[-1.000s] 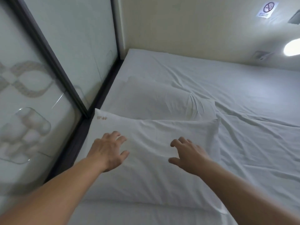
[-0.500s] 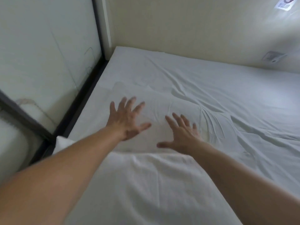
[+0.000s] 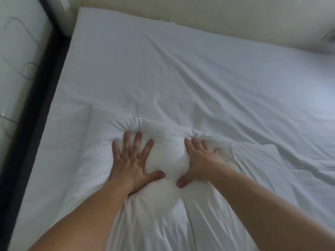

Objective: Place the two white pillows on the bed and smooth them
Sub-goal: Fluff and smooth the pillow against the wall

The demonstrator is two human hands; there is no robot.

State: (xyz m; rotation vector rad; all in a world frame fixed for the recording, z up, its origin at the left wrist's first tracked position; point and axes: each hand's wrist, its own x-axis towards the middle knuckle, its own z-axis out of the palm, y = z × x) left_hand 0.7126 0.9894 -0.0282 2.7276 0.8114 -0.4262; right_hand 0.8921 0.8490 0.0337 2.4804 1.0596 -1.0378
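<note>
Hands are pressed flat onto the far pillow [image 3: 163, 142], palms down and nothing gripped: the left hand [image 3: 133, 160] is spread wide with fingers pointing away, while the right hand [image 3: 199, 160] is laid just beside it with its fingers slightly curled into bunched fabric. Between the two hands a soft mound of stuffing is pushed up, and gathered creases are seen just beyond the fingertips.

This pillow is set on the bed [image 3: 199, 69] with its long axis running left to right, so its ends lie out to either side of the hands. The left end is nearer the left hand; the right end, where pleated cloth is visible, is nearer the right hand. A smoothing stroke would therefore seem best made outward along that axis, each hand toward its own end (a judgement, not something seen).

A second pillow [image 3: 163, 223] is lying nearer the person, under the forearms, touching or slightly overlapping the far one; which cannot be told. Wrinkled sheet extends far and right. A dark frame [image 3: 36, 105] borders the bed on the left, and a pale wall [image 3: 199, 9] stands at the far side.
</note>
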